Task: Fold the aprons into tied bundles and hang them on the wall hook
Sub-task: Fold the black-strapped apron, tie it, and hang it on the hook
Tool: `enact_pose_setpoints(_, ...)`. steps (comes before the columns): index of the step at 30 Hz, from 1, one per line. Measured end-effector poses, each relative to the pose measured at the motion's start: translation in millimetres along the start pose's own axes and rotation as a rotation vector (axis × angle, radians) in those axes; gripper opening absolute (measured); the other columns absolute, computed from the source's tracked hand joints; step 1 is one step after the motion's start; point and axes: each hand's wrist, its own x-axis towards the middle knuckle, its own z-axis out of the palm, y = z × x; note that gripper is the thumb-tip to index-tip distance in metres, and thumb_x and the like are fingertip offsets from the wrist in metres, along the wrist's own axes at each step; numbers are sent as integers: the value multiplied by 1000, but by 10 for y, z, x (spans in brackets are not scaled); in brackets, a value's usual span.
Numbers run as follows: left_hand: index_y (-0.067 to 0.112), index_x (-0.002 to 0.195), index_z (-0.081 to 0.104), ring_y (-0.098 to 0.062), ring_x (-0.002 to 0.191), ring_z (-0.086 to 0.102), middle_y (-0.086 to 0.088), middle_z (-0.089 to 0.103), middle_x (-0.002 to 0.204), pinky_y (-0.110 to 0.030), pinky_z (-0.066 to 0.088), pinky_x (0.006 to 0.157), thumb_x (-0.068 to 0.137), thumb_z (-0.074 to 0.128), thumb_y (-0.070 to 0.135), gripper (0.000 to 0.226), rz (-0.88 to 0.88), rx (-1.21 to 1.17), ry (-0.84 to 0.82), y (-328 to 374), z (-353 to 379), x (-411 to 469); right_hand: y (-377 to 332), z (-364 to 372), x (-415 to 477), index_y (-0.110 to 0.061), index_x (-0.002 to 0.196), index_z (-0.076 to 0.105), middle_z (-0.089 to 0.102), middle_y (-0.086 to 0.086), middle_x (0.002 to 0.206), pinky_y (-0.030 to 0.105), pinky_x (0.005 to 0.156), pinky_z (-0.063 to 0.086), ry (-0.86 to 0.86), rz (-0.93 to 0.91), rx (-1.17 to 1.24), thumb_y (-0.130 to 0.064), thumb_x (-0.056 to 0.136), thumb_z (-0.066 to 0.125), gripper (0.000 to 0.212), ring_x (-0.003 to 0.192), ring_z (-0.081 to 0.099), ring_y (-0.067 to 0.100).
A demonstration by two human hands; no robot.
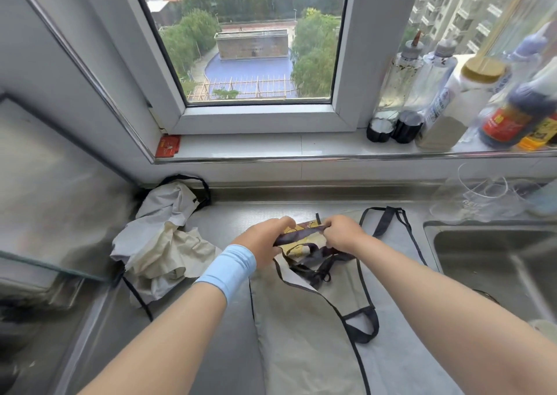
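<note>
On the bench [229, 223], our left hand [265, 241] and right hand [343, 233] — fingers [284, 223] pinching a dark strap [301, 234] across the folded apron bundle [297, 248], crumpled apron [162, 244] off left

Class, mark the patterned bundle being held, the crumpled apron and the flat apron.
patterned bundle [301, 234]: head view, its dark strap.
crumpled apron [156, 244]: head view, middle of pale cloth.
flat apron [301, 343]: head view, beige front panel.
</note>
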Motion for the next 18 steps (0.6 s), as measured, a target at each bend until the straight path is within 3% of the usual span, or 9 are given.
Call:
enact_pose_setpoints(3,27,109,56,-24,85,54,3,50,109,-31,43,67,86,58,1,35,59,85,-22,-16,11,-51,-29,30,-76,-26,113,65,68,1,117,31,86,48,17,18,-98,-27,85,55,30,110,61,27)
enact_pose_setpoints(5,28,119,54,-23,80,51,1,46,113,-29,37,62,86,56,3,42,-18,143,-124,-7,21,-66,-61,85,-151,-27,128,56,63,1,128,33,91,47,12,7,-125,-33,84,55,45,117,57,27)
enact_pose_setpoints(7,34,127,51,-28,83,54,1,40,122,-32,43,68,85,55,4,51,-25,267,-195,4,79,-82,-102,147,-228,-25,130,55,61,1,131,33,92,45,-8,-12,-68,-37,85,54,47,119,55,25)
enact_pose_setpoints(10,18,121,58,-33,94,54,-6,41,128,-38,49,77,86,55,2,38,-109,446,-259,43,138,-63,-144,194,-320,-21,131,54,61,1,126,33,89,45,6,-36,46,-35,87,54,46,116,55,23)
enact_pose_setpoints(12,7,123,58,-36,105,52,-9,43,131,-41,48,86,87,53,0,37,-181,512,-320,90,144,-72,-150,213,-368,-21,130,52,65,-1,109,34,85,48,7,-48,96,-34,85,54,46,104,59,21)
enact_pose_setpoints(14,8,121,62,-33,110,54,-9,47,128,-39,45,90,90,52,5,33,-151,537,-283,122,145,-80,-145,219,-392,-21,124,54,64,-3,100,35,84,48,-1,-39,115,-31,87,53,38,99,59,20)
enact_pose_setpoints(16,18,105,69,-26,105,53,-2,52,119,-35,43,89,88,51,18,25,-103,376,-112,86,163,-95,-141,214,-399,-14,116,61,64,0,105,35,86,47,16,-35,83,-25,91,50,30,102,58,24)
enact_pose_setpoints(18,25,77,67,-20,100,52,3,55,107,-30,41,86,81,52,24,15,-163,-84,52,62,128,-149,-116,222,-407,-11,105,65,68,6,102,36,84,49,47,-29,78,-21,91,49,24,98,60,27)
